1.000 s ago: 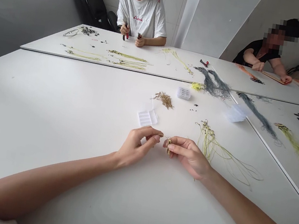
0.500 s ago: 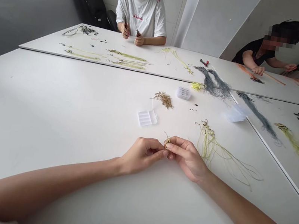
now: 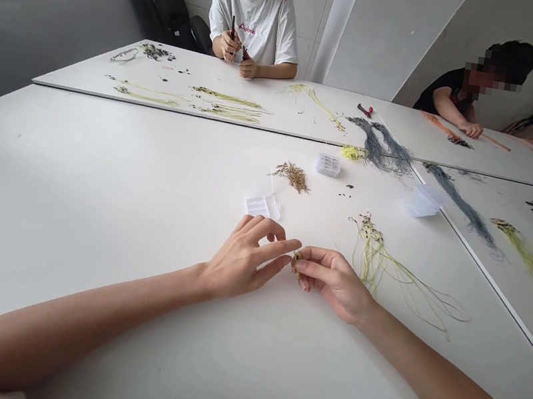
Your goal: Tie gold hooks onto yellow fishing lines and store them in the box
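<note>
Head view: small yellowish-and-dark bundle (image 3: 296, 265) near frame centre, partly covered by right hand (image 3: 337, 281); fine make-up hard to discern. Left hand (image 3: 250, 256) hides lower edge of open clear plastic compartment box (image 3: 263, 206). Left forearm (image 3: 75, 324) and right forearm (image 3: 437, 368) cut off at lower corners. Left hand back-up, fingers extended, tips at bundle; whether gripping, cannot tell. Right hand pinches bundle between thumb and fingers. Bundle compact, hanging slightly tilted.

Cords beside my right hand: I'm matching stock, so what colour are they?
The cords are pale yellow-green, best seen in head view.
</note>
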Motion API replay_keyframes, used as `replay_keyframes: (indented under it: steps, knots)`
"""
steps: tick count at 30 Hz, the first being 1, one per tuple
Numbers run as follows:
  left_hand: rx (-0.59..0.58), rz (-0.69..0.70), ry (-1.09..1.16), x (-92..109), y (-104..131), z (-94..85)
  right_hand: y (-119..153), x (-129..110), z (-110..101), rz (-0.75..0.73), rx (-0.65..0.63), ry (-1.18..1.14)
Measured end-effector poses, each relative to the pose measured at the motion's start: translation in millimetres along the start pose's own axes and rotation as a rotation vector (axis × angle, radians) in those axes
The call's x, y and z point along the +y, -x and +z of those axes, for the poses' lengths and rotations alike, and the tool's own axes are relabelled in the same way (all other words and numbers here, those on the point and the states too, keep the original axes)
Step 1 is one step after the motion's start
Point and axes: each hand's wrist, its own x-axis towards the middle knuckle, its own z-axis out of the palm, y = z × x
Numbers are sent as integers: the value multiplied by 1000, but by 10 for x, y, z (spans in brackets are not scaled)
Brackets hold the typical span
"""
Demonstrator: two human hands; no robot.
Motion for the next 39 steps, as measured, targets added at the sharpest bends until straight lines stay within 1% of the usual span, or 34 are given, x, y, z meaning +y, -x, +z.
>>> replay_keyframes:
  steps: [4,12,25,29,32,35,37,39]
  knots:
    - [-14,3,-20,7,-1,0,6,-9,-3,4,-13,11]
    - [-36,-14,36,11,13,14,2,-15,15,6,-20,25]
    - [-19,-42,60,70,22,15,12,1,10,-18,-39,41]
    - [-10,-78,73,76,27,24,14,1,20,-19,-43,48]
    - [-16,-124,125,87,26,22,14,10,22,-22,-36,44]
    - [-34,-228,282,114,6,-8,7,20,10,-32,-20,34]
    - [-87,-338,414,138,-19,-46,-3,23,-5,-43,-6,29]
    - [-169,-456,514,157,-49,-88,-12,22,-20,-51,7,25]
